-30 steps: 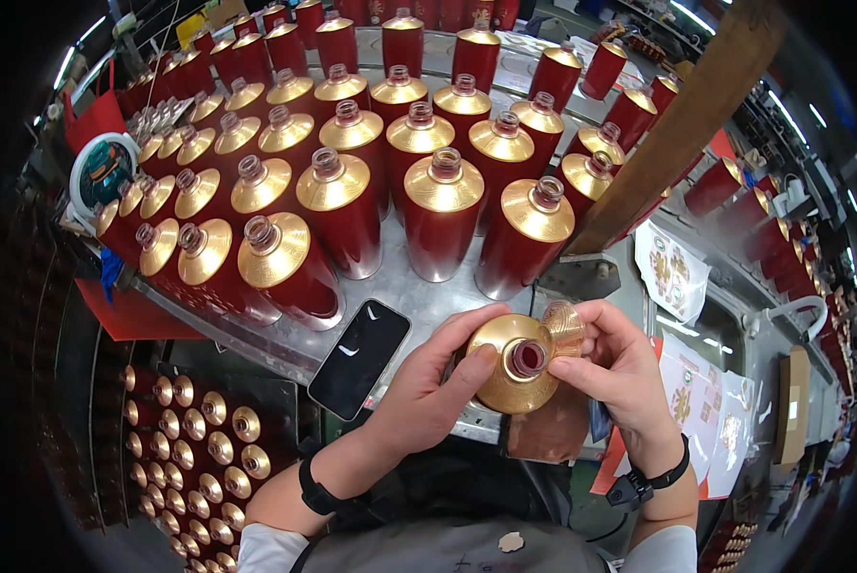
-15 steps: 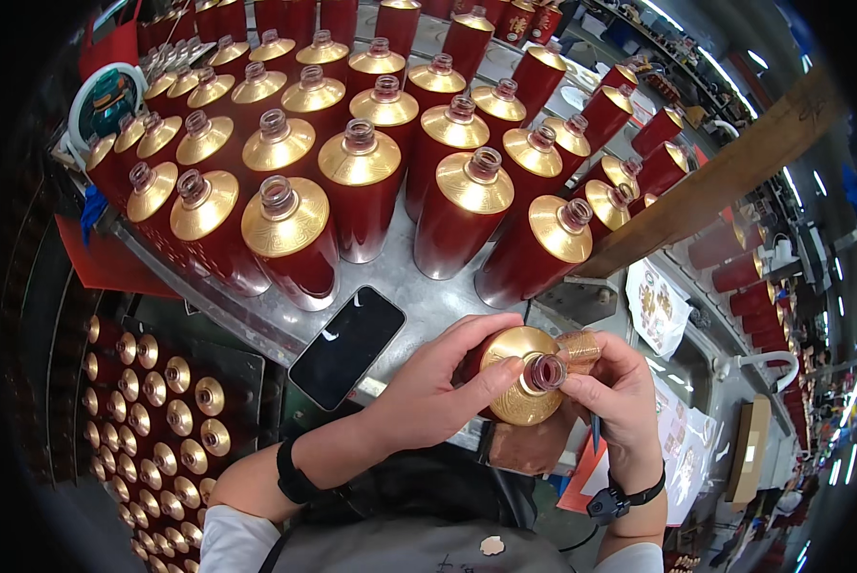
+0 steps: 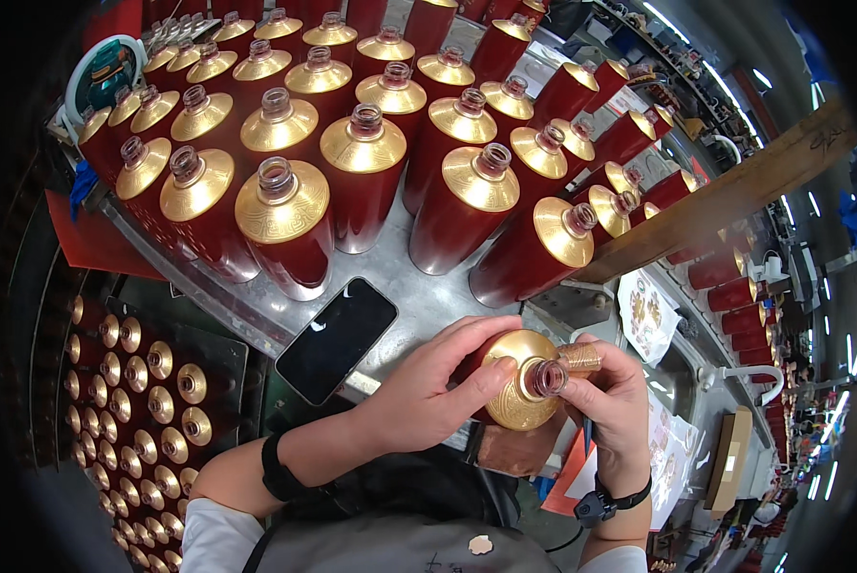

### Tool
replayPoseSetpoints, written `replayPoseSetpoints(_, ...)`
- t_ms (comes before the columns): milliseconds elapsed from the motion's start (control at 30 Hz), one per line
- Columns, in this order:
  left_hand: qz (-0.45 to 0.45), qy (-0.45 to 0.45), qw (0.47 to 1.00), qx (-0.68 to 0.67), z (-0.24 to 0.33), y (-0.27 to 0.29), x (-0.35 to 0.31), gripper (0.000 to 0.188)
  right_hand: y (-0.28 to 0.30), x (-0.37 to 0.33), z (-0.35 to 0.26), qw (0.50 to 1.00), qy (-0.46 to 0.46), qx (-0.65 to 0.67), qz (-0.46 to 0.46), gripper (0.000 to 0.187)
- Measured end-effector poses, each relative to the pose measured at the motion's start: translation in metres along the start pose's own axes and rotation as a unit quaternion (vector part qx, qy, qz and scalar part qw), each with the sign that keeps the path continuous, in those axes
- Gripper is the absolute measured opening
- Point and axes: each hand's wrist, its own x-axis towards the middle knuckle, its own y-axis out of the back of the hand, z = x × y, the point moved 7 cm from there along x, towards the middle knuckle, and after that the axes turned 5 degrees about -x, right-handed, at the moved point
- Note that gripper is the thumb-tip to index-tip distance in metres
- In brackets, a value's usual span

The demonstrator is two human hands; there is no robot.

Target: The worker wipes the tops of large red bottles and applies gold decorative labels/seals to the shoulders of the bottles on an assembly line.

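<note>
My left hand (image 3: 452,382) is wrapped round a red bottle with a gold shoulder (image 3: 524,406), tilted so that its clear glass neck (image 3: 548,377) points towards my right hand. My left thumb presses on the gold shoulder. My right hand (image 3: 608,392) is closed beside the neck, its thumb close to the rim. A gold patterned strip (image 3: 579,358) lies around the right forefinger; whether it is wrapped on or pinched I cannot tell. From under the right fingers a slim dark pointed tool (image 3: 587,435) sticks out downward. The bottle's lower body is hidden by my left hand.
Several red bottles with gold shoulders (image 3: 283,205) stand uncapped on the metal table (image 3: 405,286). A black phone (image 3: 338,339) lies at my left. More bottles (image 3: 161,401) fill a low rack. A wooden bar (image 3: 715,205) crosses the right. Below the bottle is a copper-coloured block (image 3: 519,447).
The view has shifted slightly, so the table and phone appear a little further left and up. The neck is turned slightly more to the right. Both hands keep their holds.
</note>
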Motion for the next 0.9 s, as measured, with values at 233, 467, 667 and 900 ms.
replayPoseSetpoints(233, -0.008, -0.003, 1.000, 0.004, 0.006, -0.003, -0.001, 0.054, 0.000, -0.001, -0.001, 1.000, -0.009, -0.007, 0.004, 0.021)
replayPoseSetpoints(467, -0.013, -0.022, 1.000, 0.007, 0.001, 0.000, 0.000, 0.055, -0.002, -0.002, -0.002, 1.000, -0.006, -0.015, 0.017, 0.032)
replayPoseSetpoints(667, -0.018, 0.011, 0.999, -0.030, 0.000, -0.001, 0.001, 0.051, 0.000, -0.003, 0.001, 1.000, -0.004, -0.004, 0.018, 0.037)
replayPoseSetpoints(900, -0.011, 0.005, 1.000, -0.012, 0.002, -0.001, 0.000, 0.047, 0.000, -0.003, -0.001, 1.000, -0.017, -0.018, 0.012, 0.037)
